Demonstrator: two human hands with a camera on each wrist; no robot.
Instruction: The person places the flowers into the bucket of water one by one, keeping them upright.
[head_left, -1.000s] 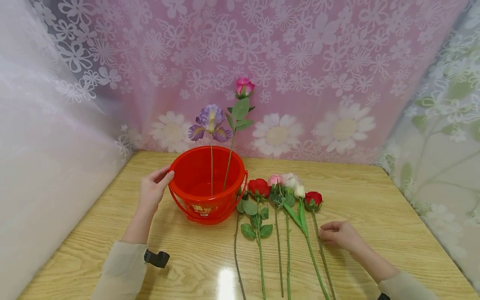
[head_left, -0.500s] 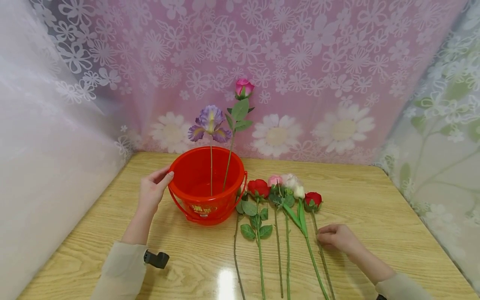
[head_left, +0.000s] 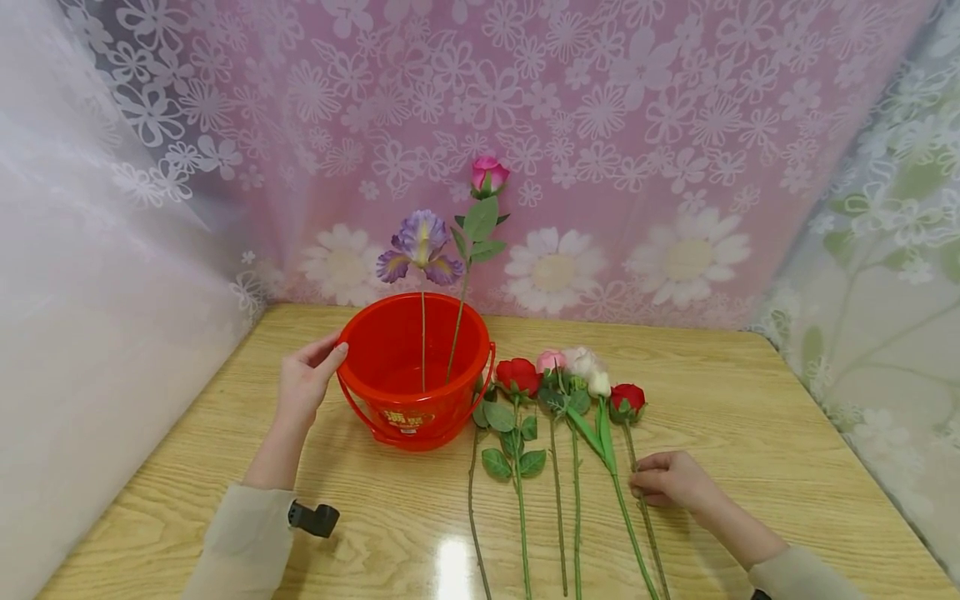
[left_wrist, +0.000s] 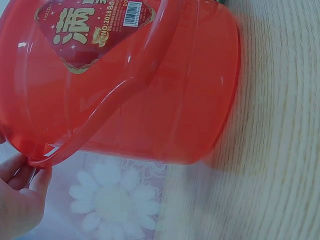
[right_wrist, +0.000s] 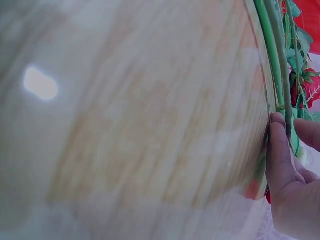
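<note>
The left hand (head_left: pixel 306 379) is pinching the rim of the round red plastic bucket (head_left: pixel 448 410); right of it, the right hand (head_left: pixel 671 481) is lightly pinching a red, green-stemmed rose (head_left: pixel 627 403).

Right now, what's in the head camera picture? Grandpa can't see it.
A person's left hand holds a red bucket containing a purple flower and pink rose; the right hand is at the stem of a red rose, beside other flowers on a table.
</note>
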